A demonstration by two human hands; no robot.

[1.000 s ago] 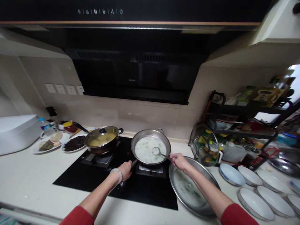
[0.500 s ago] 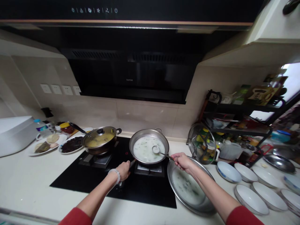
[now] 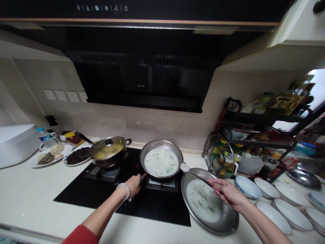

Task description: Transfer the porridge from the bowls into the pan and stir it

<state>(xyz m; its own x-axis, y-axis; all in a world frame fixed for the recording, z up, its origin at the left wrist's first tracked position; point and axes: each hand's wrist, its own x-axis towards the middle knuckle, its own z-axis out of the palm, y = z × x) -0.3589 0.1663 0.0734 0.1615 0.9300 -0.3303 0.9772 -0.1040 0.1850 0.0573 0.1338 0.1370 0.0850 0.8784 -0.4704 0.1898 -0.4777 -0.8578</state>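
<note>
While the left hand [image 3: 133, 185] grips the pan [image 3: 160, 144] between them, the right hand [image 3: 226, 191] holds a ladle [image 3: 185, 167].

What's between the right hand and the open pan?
In the head view, the ladle, held by the right hand, its bowl near the pan, with part of the metal basin below its handle.

Head view looks forward-down over the cooktop [image 3: 162, 206], seemingly near.
</note>
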